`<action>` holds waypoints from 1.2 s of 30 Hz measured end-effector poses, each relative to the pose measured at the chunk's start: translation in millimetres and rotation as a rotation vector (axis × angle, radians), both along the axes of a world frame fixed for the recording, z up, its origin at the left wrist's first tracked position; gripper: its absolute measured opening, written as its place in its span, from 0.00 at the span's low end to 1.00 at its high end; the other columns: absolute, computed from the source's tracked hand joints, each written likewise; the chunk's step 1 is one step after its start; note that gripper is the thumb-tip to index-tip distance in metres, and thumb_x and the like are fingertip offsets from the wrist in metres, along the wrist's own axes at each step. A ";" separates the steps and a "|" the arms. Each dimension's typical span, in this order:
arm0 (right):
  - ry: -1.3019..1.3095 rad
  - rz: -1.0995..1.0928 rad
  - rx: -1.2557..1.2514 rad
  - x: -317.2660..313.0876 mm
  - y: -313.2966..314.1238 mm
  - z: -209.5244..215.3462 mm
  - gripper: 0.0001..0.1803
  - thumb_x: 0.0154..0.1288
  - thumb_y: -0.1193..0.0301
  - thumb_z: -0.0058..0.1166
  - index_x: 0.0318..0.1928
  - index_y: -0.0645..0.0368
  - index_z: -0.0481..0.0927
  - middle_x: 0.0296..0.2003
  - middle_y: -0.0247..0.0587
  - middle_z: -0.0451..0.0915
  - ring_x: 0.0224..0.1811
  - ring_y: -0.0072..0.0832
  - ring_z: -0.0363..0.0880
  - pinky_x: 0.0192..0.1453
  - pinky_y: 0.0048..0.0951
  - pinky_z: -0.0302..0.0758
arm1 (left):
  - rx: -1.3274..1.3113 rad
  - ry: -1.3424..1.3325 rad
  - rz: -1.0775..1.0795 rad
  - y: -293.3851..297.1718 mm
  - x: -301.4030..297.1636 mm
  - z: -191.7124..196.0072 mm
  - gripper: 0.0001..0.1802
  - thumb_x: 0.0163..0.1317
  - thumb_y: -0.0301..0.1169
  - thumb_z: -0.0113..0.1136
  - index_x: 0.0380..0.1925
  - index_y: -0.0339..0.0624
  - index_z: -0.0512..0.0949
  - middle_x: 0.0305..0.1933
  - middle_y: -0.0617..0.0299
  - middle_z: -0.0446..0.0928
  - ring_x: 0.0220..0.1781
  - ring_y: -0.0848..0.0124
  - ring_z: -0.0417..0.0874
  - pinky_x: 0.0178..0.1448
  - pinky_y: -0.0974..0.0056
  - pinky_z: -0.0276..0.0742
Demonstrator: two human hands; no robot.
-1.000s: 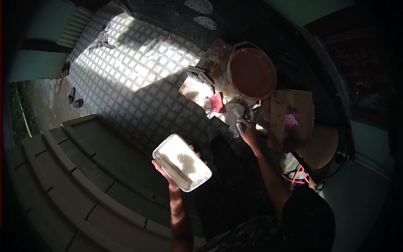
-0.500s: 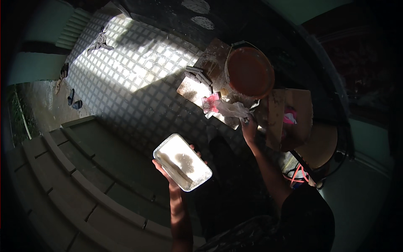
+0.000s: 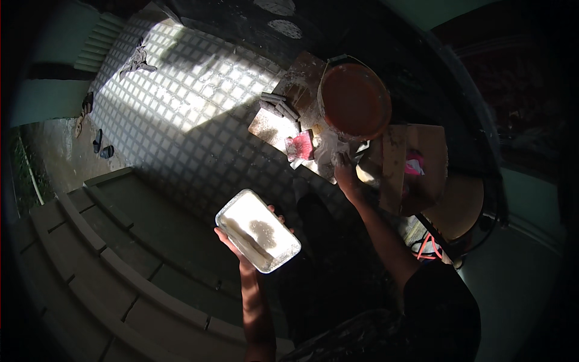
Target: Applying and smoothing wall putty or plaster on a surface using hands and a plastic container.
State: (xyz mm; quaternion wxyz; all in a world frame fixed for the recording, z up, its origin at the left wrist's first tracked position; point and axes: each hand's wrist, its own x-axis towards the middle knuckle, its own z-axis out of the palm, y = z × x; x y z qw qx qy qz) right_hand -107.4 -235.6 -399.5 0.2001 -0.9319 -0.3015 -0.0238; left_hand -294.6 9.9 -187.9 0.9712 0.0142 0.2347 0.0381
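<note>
My left hand (image 3: 232,244) holds a white rectangular tray (image 3: 260,232) from beneath and the side. Its thumb is along the near left edge, and fingertips show past the far right side. Sunlight washes out the inside of the tray, so its contents are hard to make out; a hand-like shadow falls across it. My right hand (image 3: 344,170) reaches to a crumpled, whitish plastic bag (image 3: 329,146) on a stained board, its fingers closed on the bag's near side. Beside the bag lies a red and white packet (image 3: 300,145).
Behind the bag stands a reddish-brown bucket (image 3: 354,99) with a wire handle. Several grey sticks (image 3: 279,105) lie on the board (image 3: 270,125). An open cardboard box (image 3: 395,172) stands right of my hand. Steps (image 3: 114,253) descend at left, beside a chequered tile floor (image 3: 199,90).
My right hand has moved slightly left and up, and the bag has bunched up, no longer stretched toward the right. The tray stays in my left hand, nearly still.
</note>
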 end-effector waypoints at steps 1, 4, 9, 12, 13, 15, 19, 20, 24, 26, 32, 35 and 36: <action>0.197 -0.127 -0.017 4.4 6.2 -4.7 0.15 0.55 0.78 0.47 0.45 0.64 0.74 0.47 0.56 0.73 0.51 0.49 0.72 0.54 0.41 0.71 | -0.010 0.002 0.003 1.0 -1.9 -1.0 0.55 0.45 0.77 0.38 0.64 0.48 0.57 0.60 0.46 0.66 0.56 0.43 0.71 0.56 0.31 0.65; 0.466 -0.273 -0.102 15.0 9.2 -24.3 0.16 0.54 0.77 0.51 0.46 0.66 0.74 0.37 0.58 0.77 0.44 0.51 0.76 0.49 0.41 0.73 | 0.004 -0.008 0.008 2.0 -3.1 -2.5 0.55 0.46 0.77 0.38 0.64 0.48 0.57 0.60 0.46 0.66 0.56 0.43 0.71 0.56 0.31 0.65; 0.432 -0.136 -0.263 9.5 19.7 -18.6 0.19 0.51 0.80 0.51 0.47 0.63 0.76 0.39 0.55 0.78 0.43 0.49 0.77 0.46 0.43 0.74 | 0.020 0.010 0.008 4.2 -8.0 -7.1 0.54 0.46 0.77 0.38 0.64 0.49 0.57 0.60 0.47 0.66 0.56 0.42 0.71 0.55 0.31 0.65; 0.293 -0.167 -0.413 12.7 4.0 -21.1 0.32 0.52 0.76 0.55 0.61 0.57 0.65 0.48 0.57 0.74 0.46 0.50 0.75 0.44 0.43 0.75 | 0.001 0.018 -0.007 -1.2 0.2 -5.8 0.54 0.46 0.77 0.38 0.65 0.50 0.57 0.60 0.47 0.66 0.55 0.42 0.71 0.55 0.31 0.65; 0.298 -0.160 -0.410 8.3 8.5 -14.9 0.32 0.52 0.76 0.55 0.61 0.57 0.65 0.48 0.57 0.74 0.46 0.50 0.75 0.44 0.43 0.75 | 0.014 0.039 -0.003 0.4 -1.9 -5.1 0.53 0.46 0.77 0.38 0.65 0.51 0.57 0.60 0.47 0.66 0.55 0.43 0.71 0.55 0.31 0.65; 0.005 -0.116 -0.461 -4.3 23.3 2.3 0.42 0.55 0.75 0.54 0.69 0.51 0.48 0.57 0.58 0.66 0.50 0.53 0.73 0.45 0.43 0.75 | 0.037 0.055 0.015 6.3 -8.8 -3.0 0.53 0.46 0.77 0.38 0.65 0.51 0.57 0.60 0.47 0.66 0.55 0.43 0.71 0.55 0.31 0.65; 0.413 -0.211 -0.179 -12.8 -1.9 -12.4 0.42 0.57 0.77 0.51 0.69 0.52 0.44 0.58 0.58 0.65 0.51 0.52 0.72 0.42 0.45 0.75 | 0.043 0.053 0.017 6.5 -3.4 -1.9 0.53 0.47 0.76 0.38 0.64 0.51 0.57 0.60 0.47 0.67 0.55 0.43 0.72 0.54 0.31 0.66; 0.448 -0.246 -0.116 -16.2 -11.6 -22.3 0.39 0.59 0.75 0.51 0.68 0.54 0.48 0.56 0.59 0.67 0.54 0.49 0.71 0.48 0.44 0.73 | 0.037 0.048 0.013 5.7 -0.1 -1.4 0.53 0.47 0.76 0.38 0.64 0.51 0.57 0.60 0.47 0.67 0.55 0.43 0.72 0.54 0.31 0.66; 0.791 -0.281 0.056 -10.1 -24.3 -43.6 0.29 0.62 0.73 0.47 0.63 0.60 0.57 0.50 0.59 0.73 0.57 0.45 0.70 0.55 0.42 0.68 | 0.061 0.050 0.028 8.0 3.6 -2.8 0.53 0.47 0.76 0.39 0.64 0.49 0.57 0.59 0.47 0.67 0.53 0.43 0.73 0.52 0.32 0.68; 0.751 -0.241 -0.055 -11.3 -21.1 -47.7 0.29 0.62 0.72 0.48 0.63 0.60 0.58 0.52 0.58 0.71 0.57 0.45 0.70 0.56 0.42 0.68 | 0.079 0.048 0.035 11.1 0.1 -6.4 0.53 0.47 0.76 0.39 0.64 0.48 0.57 0.58 0.46 0.68 0.53 0.43 0.74 0.52 0.32 0.69; 0.445 -0.272 -0.383 13.1 -52.2 -89.3 0.29 0.60 0.69 0.51 0.62 0.59 0.60 0.60 0.55 0.63 0.58 0.47 0.67 0.59 0.40 0.67 | 0.051 -0.001 -0.004 1.6 17.3 -3.0 0.53 0.47 0.76 0.38 0.64 0.48 0.56 0.59 0.46 0.67 0.53 0.44 0.74 0.52 0.32 0.69; 0.443 -0.302 -0.343 -17.0 3.9 -57.7 0.30 0.61 0.67 0.50 0.63 0.58 0.60 0.62 0.55 0.61 0.60 0.47 0.65 0.60 0.40 0.66 | 0.073 0.060 0.036 12.8 -6.4 -3.1 0.54 0.47 0.76 0.38 0.64 0.48 0.56 0.60 0.46 0.66 0.54 0.44 0.73 0.53 0.32 0.68; 0.467 -0.238 -0.468 -20.8 17.6 -31.7 0.29 0.63 0.66 0.47 0.63 0.59 0.60 0.62 0.55 0.61 0.61 0.46 0.64 0.61 0.40 0.66 | 0.067 0.071 0.036 13.4 -9.9 -6.6 0.53 0.47 0.76 0.38 0.64 0.49 0.56 0.60 0.47 0.66 0.54 0.43 0.72 0.53 0.32 0.67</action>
